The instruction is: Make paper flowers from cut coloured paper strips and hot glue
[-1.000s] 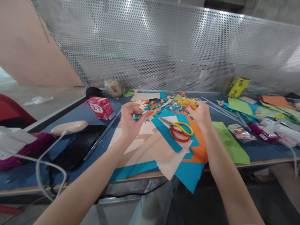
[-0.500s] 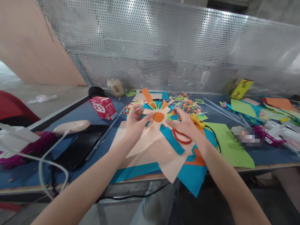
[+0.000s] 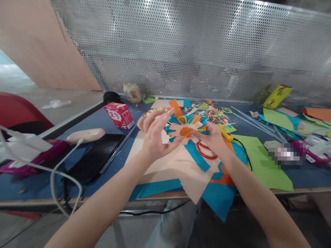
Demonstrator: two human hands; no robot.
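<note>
My right hand grips a layered paper flower by its right side, with the thumb on the front near the orange scalloped centre. Cream, blue, orange and green petals ring that centre. At the flower's left, my left hand is open, its fingers raised and apart; the thumb reaches to the lower left petals, and I cannot tell whether it touches them. Red scissor handles lie just below my right hand on cream paper sheets. Beside my right wrist is a yellow tool with a black cord, partly hidden.
Paper scraps are heaped behind the flower. To the left are a pink box, a black phone and a power strip with white cables. Green paper lies on the right. A perforated metal screen stands behind.
My left hand has let go of the flower and opened, fingers lifting. My right hand has moved onto the flower's front and holds it. The view has shifted slightly left.
</note>
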